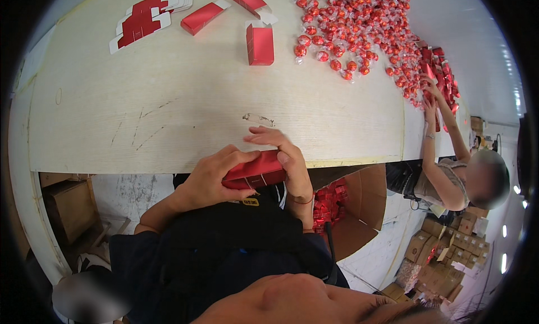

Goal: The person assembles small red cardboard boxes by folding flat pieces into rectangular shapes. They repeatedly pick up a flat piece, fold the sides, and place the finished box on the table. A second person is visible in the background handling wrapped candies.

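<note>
A small red carton [255, 172] lies between my two hands, just off the near edge of the table. My left hand [210, 175] is wrapped round its left end, thumb on top. At the other end, my right hand [293, 167] presses its thumb on the carton, with its fingers reaching past the far side. Further up the table, an upright-looking red carton [260, 45] has a white flap raised. Two more red cartons, one on the left [203, 18] and one at the back [248, 0], lie with white end flaps out.
Flattened red-and-white cartons [140, 25] are stacked at the back left. Red wrapped candies [359, 24] spread over the back right. There a co-worker's hands [430, 97] touch red cartons [446, 80]. A cardboard box [368, 198] holding red cartons stands below the table edge.
</note>
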Motion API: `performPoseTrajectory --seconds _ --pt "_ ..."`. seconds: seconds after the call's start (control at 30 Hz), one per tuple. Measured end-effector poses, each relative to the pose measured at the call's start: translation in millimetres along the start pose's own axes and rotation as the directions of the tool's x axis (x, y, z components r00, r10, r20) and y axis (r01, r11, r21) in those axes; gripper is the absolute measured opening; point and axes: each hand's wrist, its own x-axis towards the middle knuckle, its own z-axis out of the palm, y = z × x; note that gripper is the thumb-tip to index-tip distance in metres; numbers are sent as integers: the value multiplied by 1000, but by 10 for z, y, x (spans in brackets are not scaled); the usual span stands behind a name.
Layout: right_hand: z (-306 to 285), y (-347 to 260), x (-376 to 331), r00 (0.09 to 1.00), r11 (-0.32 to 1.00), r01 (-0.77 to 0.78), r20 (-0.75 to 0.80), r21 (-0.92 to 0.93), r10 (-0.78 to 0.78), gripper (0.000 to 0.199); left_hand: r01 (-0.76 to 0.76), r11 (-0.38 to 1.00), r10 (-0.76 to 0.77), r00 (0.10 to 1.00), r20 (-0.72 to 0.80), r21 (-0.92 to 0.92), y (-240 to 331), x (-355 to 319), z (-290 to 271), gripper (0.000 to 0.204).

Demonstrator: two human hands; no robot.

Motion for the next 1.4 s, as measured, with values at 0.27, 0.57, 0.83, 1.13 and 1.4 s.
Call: performPoseTrajectory --seconds 0.27,0.57,0.83,1.13,1.4 --pt "-48 -28 57 969 984 173 189 -49 -161 78 17 996 -12 999 52 -92 46 21 1 61" --pt "316 179 -2 657 929 364 -689 -66 -306 40 -66 995 59 994 -91 -78 1 36 52 72" --pt "365 160 54 597 886 445 -694 -130 -402 45 -90 995 86 991 -107 -34 -49 20 67 73" --pt "401 152 83 552 857 500 -718 -123 -425 47 -64 994 51 990 -132 -94 -56 -25 111 70" --pt "196 112 44 790 944 329 -549 3 -273 49 -25 999 22 997 -69 -43 -17 -3 58 70"
